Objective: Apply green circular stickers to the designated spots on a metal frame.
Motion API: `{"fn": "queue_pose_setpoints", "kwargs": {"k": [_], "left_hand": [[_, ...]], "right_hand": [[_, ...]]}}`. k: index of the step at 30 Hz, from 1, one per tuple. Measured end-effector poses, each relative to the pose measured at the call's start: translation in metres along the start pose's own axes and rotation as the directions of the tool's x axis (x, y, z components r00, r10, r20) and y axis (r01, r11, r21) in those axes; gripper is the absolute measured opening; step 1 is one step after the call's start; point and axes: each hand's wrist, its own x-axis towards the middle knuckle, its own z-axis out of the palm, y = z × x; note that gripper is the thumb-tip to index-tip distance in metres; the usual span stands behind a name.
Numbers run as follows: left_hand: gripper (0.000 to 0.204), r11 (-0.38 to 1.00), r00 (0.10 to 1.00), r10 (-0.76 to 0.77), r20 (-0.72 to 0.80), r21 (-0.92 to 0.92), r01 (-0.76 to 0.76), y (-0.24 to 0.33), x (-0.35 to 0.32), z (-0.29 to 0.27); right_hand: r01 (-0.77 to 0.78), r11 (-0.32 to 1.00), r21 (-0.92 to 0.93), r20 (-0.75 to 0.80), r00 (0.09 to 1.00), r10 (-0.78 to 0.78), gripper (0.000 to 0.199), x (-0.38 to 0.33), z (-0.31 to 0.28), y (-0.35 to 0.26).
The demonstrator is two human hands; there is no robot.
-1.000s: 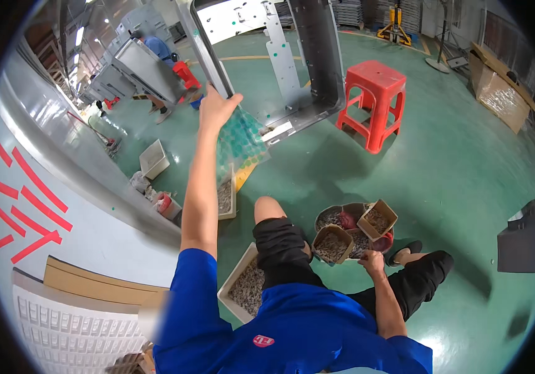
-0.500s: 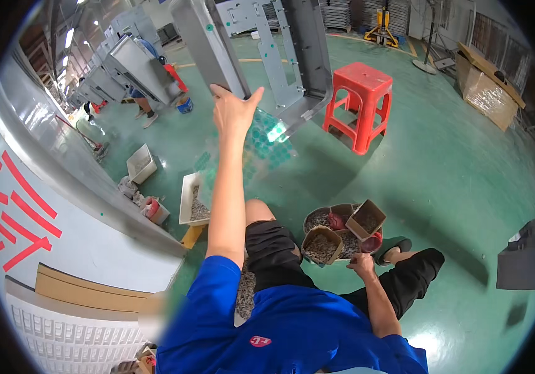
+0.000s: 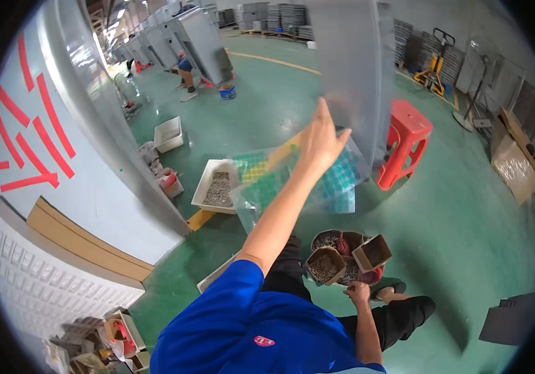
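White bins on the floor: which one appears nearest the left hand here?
The grey-filled bin by the yellow stripe. It shows closer to the left hand than any other, including the farther bin and the partly hidden bin beside the blue sleeve.

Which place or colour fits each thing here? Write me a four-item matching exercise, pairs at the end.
Column one:
1. Left hand
2. Right hand
3. Stool
4. Clear sheeting

Column two:
A. Red
B. Beside the open brown boxes
C. Marked with green dots
D. Up by the grey panel

Right pairs: 1-D, 2-B, 3-A, 4-C
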Motion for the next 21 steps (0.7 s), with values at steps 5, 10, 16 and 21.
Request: {"fn": "queue_pose_setpoints", "kwargs": {"k": [5, 10, 16, 21], "left_hand": [[0.071, 0.992, 0.974, 0.008, 0.226, -0.125, 0.02, 0.025, -0.018, 0.005], [0.06, 0.979, 0.948, 0.162, 0.275, -0.165, -0.119, 0.021, -0.035, 0.029], [0.046, 0.999, 0.935, 0.039, 0.353, -0.017, -0.035, -0.003, -0.04, 0.037], [0.024, 0.995, 0.964, 0.021, 0.266, -0.097, 0.005, -0.039, -0.039, 0.042]], "right_hand": [[-0.023, 0.997, 0.069, -0.1, 0.995, 0.029, 0.015, 0.001, -0.011, -0.014], [0.08, 0.982, 0.173, -0.309, 0.951, -0.023, 0.012, 0.013, -0.039, -0.029], [0.177, 0.956, 0.232, -0.444, 0.894, -0.057, 0.017, 0.021, -0.092, -0.096], [0.269, 0.951, 0.152, -0.493, 0.855, -0.163, 0.017, 0.022, -0.142, -0.16]]}}
